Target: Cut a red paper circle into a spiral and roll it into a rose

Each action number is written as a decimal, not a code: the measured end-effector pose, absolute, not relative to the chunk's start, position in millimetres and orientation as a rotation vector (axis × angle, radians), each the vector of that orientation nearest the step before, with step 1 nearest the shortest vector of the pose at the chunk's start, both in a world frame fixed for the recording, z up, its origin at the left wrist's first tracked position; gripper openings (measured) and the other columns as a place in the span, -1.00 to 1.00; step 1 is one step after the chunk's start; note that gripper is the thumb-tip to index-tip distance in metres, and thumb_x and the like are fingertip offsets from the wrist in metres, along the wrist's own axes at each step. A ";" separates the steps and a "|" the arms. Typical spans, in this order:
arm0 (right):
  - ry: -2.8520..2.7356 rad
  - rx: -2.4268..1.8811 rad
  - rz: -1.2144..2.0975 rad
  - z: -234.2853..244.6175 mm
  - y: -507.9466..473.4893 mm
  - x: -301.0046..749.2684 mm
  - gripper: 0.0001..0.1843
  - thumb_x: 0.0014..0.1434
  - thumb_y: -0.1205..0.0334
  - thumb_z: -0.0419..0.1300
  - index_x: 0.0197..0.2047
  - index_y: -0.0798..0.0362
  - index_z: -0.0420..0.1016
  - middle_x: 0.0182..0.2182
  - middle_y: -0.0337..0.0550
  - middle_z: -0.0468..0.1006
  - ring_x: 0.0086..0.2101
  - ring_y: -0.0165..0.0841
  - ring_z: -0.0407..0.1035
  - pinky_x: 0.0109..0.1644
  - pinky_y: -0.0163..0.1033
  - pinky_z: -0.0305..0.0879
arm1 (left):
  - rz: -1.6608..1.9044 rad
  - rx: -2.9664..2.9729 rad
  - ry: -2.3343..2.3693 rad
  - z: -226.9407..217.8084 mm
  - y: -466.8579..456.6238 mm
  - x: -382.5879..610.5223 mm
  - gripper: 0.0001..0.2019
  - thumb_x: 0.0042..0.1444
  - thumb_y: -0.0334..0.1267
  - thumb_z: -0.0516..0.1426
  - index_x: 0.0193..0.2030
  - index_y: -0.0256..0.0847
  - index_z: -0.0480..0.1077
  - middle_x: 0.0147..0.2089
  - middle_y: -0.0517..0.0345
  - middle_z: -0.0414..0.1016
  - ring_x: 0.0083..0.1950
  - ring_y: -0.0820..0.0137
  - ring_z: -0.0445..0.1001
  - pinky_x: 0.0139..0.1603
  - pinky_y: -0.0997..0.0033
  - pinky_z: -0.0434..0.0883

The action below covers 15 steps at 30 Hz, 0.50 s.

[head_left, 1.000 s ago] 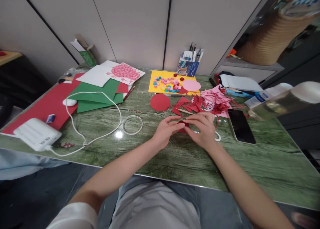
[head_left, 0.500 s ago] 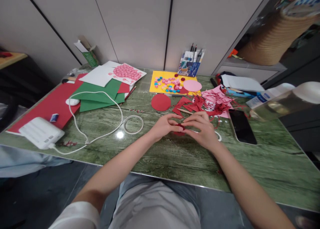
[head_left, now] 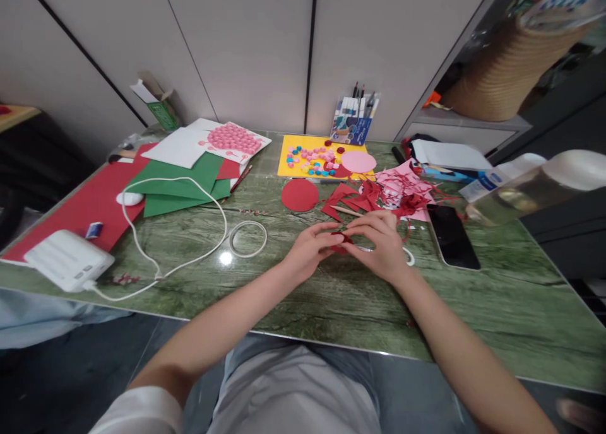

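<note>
A small piece of dark red paper (head_left: 339,248), seemingly coiled, is pinched at the fingertips of both hands just above the table. My left hand (head_left: 307,252) grips it from the left, thumb and forefinger closed. From the right, my right hand (head_left: 382,250) closes on the same piece; its fingers cover part of it. A white loop (head_left: 409,256) shows beside the right hand, the rest hidden beneath. Beyond the hands lie red paper scraps (head_left: 348,200), a thin wooden stick (head_left: 345,211) and a red paper circle (head_left: 300,195).
A yellow sheet (head_left: 286,169) bears pink, blue and red paper rolls and a pink circle (head_left: 358,161). On the right are pink shreds (head_left: 400,185), a phone (head_left: 453,237) and a bottle (head_left: 511,197). Left are green sheets (head_left: 175,181), a white power bank (head_left: 69,260) and its cable (head_left: 199,257).
The view has shifted slightly, so most things appear a little further left. Both hands still hold the red paper in nearly the same place, with small finger movements.
</note>
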State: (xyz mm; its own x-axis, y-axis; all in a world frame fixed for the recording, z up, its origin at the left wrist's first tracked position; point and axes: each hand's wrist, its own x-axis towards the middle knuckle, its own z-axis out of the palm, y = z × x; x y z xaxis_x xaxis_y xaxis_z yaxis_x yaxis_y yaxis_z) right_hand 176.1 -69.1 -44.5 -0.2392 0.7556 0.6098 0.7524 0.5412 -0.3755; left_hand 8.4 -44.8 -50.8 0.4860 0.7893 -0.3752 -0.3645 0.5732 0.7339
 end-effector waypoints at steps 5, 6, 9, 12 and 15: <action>-2.008 -1.210 0.183 -42.6 -67.8 178.9 -0.88 0.01 0.14 0.30 -0.33 -0.06 0.52 -0.30 -0.17 0.56 -0.19 -0.21 0.30 -0.06 -0.02 0.22 | 0.783 0.781 0.751 -52.9 -38.4 6.0 -0.57 -0.29 -0.38 0.33 -0.18 -0.28 0.41 -0.50 0.22 0.50 -0.45 0.50 0.44 -0.25 0.44 0.29; -2.008 -1.202 0.217 -41.8 -67.6 179.6 -0.87 0.00 0.14 0.31 -0.34 -0.07 0.51 -0.30 -0.17 0.55 -0.19 -0.21 0.30 -0.06 -0.03 0.23 | 0.772 0.815 0.737 -52.6 -36.9 5.0 -0.56 -0.29 -0.37 0.33 -0.17 -0.28 0.41 -0.49 0.21 0.51 -0.44 0.49 0.44 -0.25 0.43 0.30; -1.997 -1.189 0.263 -39.9 -67.9 180.7 -0.85 -0.04 0.14 0.34 -0.36 -0.05 0.51 -0.29 -0.17 0.55 -0.19 -0.21 0.30 -0.05 -0.02 0.24 | 0.723 0.901 0.710 -50.3 -33.4 2.1 -0.54 -0.29 -0.35 0.34 -0.15 -0.27 0.39 -0.48 0.19 0.52 -0.45 0.46 0.46 -0.25 0.41 0.30; -2.002 -1.187 0.254 -39.2 -69.0 179.9 -0.83 -0.06 0.15 0.35 -0.34 -0.06 0.53 -0.29 -0.17 0.55 -0.18 -0.21 0.29 -0.04 0.00 0.22 | 0.674 0.981 0.698 -47.2 -30.6 -1.1 -0.53 -0.28 -0.35 0.34 -0.14 -0.26 0.37 -0.49 0.19 0.51 -0.45 0.45 0.47 -0.26 0.41 0.31; -2.033 -1.164 0.246 -39.7 -70.2 178.6 -0.84 -0.03 0.15 0.33 -0.30 -0.10 0.55 -0.31 -0.19 0.57 -0.17 -0.20 0.27 -0.04 0.01 0.22 | 0.627 1.065 0.667 -44.5 -27.6 -5.1 -0.54 -0.25 -0.35 0.32 -0.12 -0.26 0.37 -0.48 0.20 0.51 -0.44 0.46 0.46 -0.26 0.42 0.31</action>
State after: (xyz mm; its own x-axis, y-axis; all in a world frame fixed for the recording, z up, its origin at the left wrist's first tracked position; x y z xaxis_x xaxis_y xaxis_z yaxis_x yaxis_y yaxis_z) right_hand 178.6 -70.2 -39.7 -0.2898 0.8021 0.5222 0.6540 0.5643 -0.5038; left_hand -5.1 -27.6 -44.5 0.6457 0.7407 -0.1859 -0.1399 0.3540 0.9247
